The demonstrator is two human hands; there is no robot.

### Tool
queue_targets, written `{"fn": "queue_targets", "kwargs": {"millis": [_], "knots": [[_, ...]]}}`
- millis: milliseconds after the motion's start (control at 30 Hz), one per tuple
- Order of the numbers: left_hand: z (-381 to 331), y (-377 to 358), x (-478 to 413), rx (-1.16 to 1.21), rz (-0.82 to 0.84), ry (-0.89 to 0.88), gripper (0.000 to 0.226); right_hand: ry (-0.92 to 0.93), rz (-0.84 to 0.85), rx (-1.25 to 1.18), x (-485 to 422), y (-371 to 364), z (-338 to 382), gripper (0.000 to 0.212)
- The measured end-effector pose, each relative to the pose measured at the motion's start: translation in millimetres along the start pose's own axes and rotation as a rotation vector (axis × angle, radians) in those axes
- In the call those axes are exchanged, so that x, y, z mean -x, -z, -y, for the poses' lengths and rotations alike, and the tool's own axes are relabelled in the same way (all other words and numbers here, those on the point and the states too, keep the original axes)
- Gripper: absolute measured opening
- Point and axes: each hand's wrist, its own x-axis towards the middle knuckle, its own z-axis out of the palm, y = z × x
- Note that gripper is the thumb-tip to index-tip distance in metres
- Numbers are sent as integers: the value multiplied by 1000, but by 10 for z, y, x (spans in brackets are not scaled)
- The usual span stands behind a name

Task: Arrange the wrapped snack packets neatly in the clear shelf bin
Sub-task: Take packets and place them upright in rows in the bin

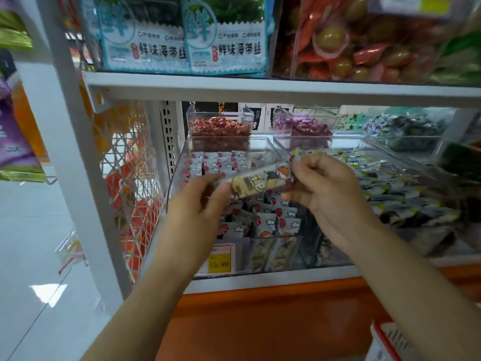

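Observation:
A clear shelf bin sits on the middle shelf, holding several grey wrapped snack packets with red and white marks. Above the bin, both hands hold one wrapped packet between them, lying nearly level. My left hand pinches its left end. My right hand grips its right end with curled fingers. Two more packets stand behind the bin's front wall near the price tag.
A yellow price tag hangs on the bin's front. A neighbouring clear bin of dark and yellow packets sits to the right. Smaller bins of red and purple sweets stand behind. A white shelf post rises at left.

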Motion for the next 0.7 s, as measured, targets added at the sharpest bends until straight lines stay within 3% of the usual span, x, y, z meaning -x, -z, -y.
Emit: {"fn": "queue_targets", "kwargs": {"millis": [100,267,467,533,700], "knots": [[-34,-20,18,223,27,74,17,-48,7,-93,63,82,4,16],[-19,-41,30,472,96,205,29,-92,68,-118,93,158,9,11],[-18,-18,15,491,53,250,30,-163,40,-123,74,190,-24,13],[-22,-2,11,514,20,271,26,-210,50,-202,71,176,-27,12],[-48,-26,-17,829,4,399,12,-373,56,-502,68,115,-43,10]]}}
